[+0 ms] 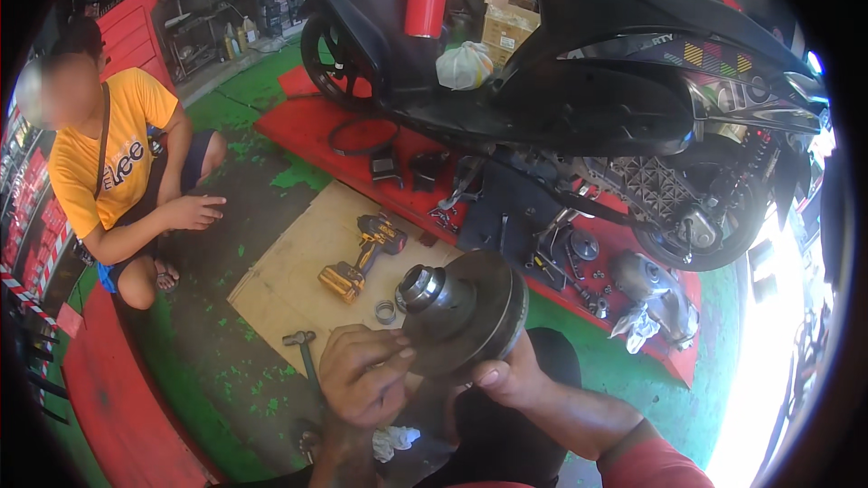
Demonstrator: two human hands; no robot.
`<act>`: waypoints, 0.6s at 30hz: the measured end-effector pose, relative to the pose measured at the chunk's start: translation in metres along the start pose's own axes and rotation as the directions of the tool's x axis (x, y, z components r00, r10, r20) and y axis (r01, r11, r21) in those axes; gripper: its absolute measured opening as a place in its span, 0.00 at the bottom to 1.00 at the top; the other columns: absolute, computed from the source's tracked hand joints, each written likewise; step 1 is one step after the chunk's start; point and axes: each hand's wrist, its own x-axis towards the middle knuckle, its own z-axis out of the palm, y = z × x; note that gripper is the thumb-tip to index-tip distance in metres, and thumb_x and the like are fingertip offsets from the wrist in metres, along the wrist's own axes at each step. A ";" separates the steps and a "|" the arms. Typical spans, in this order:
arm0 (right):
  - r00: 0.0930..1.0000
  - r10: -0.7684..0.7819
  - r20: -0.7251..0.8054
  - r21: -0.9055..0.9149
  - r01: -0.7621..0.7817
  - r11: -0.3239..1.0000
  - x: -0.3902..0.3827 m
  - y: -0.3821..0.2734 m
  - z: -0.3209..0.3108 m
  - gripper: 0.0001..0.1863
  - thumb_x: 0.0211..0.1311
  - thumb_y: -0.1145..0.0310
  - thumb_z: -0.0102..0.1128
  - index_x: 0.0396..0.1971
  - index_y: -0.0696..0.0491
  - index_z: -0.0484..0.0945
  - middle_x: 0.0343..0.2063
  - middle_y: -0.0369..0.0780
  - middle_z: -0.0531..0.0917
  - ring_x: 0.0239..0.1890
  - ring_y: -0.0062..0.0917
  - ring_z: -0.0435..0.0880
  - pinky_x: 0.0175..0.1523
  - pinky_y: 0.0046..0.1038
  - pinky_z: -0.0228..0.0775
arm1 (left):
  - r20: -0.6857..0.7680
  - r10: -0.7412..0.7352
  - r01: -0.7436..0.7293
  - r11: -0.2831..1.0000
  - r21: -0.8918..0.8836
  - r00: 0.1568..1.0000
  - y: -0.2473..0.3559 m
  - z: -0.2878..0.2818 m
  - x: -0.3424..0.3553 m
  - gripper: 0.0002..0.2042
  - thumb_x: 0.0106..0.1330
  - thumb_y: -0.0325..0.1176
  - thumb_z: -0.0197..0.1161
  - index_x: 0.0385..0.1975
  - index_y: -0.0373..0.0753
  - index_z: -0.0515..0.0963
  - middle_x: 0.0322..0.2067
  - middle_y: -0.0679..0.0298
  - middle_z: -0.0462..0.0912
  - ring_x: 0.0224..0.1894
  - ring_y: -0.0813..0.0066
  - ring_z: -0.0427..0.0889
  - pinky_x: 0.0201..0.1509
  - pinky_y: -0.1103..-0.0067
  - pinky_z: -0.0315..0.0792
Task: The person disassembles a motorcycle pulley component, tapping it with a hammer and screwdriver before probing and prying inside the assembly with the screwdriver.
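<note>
My right hand (506, 370) grips a dark round metal pulley (475, 316) with a shiny collar (423, 286), held up in the lower middle of the view. My left hand (362, 370) is closed at the pulley's lower left, fingertips at its edge; whether they hold anything else I cannot make out. A loose metal ring (385, 312) lies left of the pulley on cardboard (271, 280), with a yellow cordless drill (362, 262) just beyond. A hammer (304, 352) lies by my left hand. A white crumpled rag (394, 443) is below.
A person in a yellow T-shirt (113, 172) squats at left. A black scooter (597, 108) with exposed engine stands on a red platform (298, 126) across the back, with loose parts, tools and a metal housing (655, 294). A red curved platform edge (113, 370) is at lower left.
</note>
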 end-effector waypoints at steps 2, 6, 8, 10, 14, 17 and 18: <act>0.999 0.002 0.034 -0.025 -0.001 1.000 0.001 -0.003 0.002 0.69 0.49 0.55 0.81 0.78 0.53 0.34 0.71 0.48 0.59 0.72 0.40 0.61 0.75 0.46 0.52 | -0.035 -0.005 0.005 1.000 0.007 0.999 0.003 0.001 -0.001 0.11 0.51 0.19 0.69 0.34 0.40 0.85 0.36 0.62 0.86 0.37 0.64 0.86 0.43 0.69 0.76; 0.999 0.031 0.023 -0.018 -0.030 0.999 -0.002 0.005 -0.001 0.67 0.51 0.54 0.80 0.78 0.53 0.36 0.71 0.48 0.59 0.72 0.40 0.61 0.74 0.45 0.53 | -0.022 -0.013 0.013 1.000 -0.010 1.000 0.000 -0.001 0.000 0.11 0.51 0.20 0.69 0.34 0.40 0.85 0.36 0.62 0.86 0.37 0.64 0.86 0.44 0.69 0.76; 0.999 0.043 0.021 -0.017 -0.042 0.999 -0.002 0.008 -0.002 0.67 0.51 0.54 0.80 0.78 0.53 0.36 0.71 0.48 0.59 0.71 0.40 0.62 0.74 0.45 0.53 | -0.019 -0.018 0.017 1.000 -0.014 1.000 -0.002 -0.001 -0.002 0.11 0.52 0.20 0.69 0.34 0.40 0.85 0.35 0.62 0.86 0.37 0.64 0.85 0.44 0.69 0.76; 0.999 0.051 0.012 0.000 -0.051 0.999 0.000 0.008 -0.002 0.66 0.51 0.54 0.80 0.78 0.53 0.36 0.71 0.48 0.59 0.71 0.40 0.62 0.74 0.45 0.53 | -0.009 -0.008 0.008 1.000 -0.004 1.000 -0.005 -0.002 -0.004 0.10 0.52 0.20 0.69 0.34 0.40 0.85 0.36 0.62 0.86 0.37 0.64 0.85 0.44 0.69 0.76; 0.999 0.041 -0.001 0.004 -0.041 0.999 0.002 0.008 -0.002 0.66 0.51 0.55 0.80 0.78 0.52 0.37 0.70 0.48 0.59 0.71 0.40 0.62 0.74 0.45 0.53 | 0.004 0.003 -0.003 1.000 -0.002 1.000 -0.009 -0.001 -0.007 0.10 0.52 0.21 0.69 0.34 0.40 0.85 0.36 0.62 0.86 0.37 0.64 0.85 0.44 0.69 0.76; 1.000 -0.017 -0.008 -0.037 0.017 0.999 0.001 0.008 -0.002 0.65 0.51 0.58 0.80 0.78 0.51 0.37 0.69 0.47 0.61 0.70 0.40 0.63 0.74 0.45 0.54 | 0.005 0.014 -0.014 1.000 -0.025 1.000 -0.011 0.000 -0.007 0.09 0.53 0.21 0.69 0.34 0.40 0.84 0.35 0.62 0.86 0.36 0.64 0.85 0.44 0.68 0.76; 1.000 -0.016 -0.007 -0.036 0.015 0.999 0.000 0.008 -0.002 0.65 0.51 0.58 0.80 0.78 0.51 0.37 0.69 0.47 0.61 0.70 0.40 0.63 0.74 0.45 0.54 | 0.005 0.013 -0.013 1.000 -0.023 1.000 -0.011 0.000 -0.007 0.09 0.53 0.21 0.69 0.34 0.40 0.84 0.35 0.62 0.86 0.36 0.64 0.85 0.44 0.68 0.76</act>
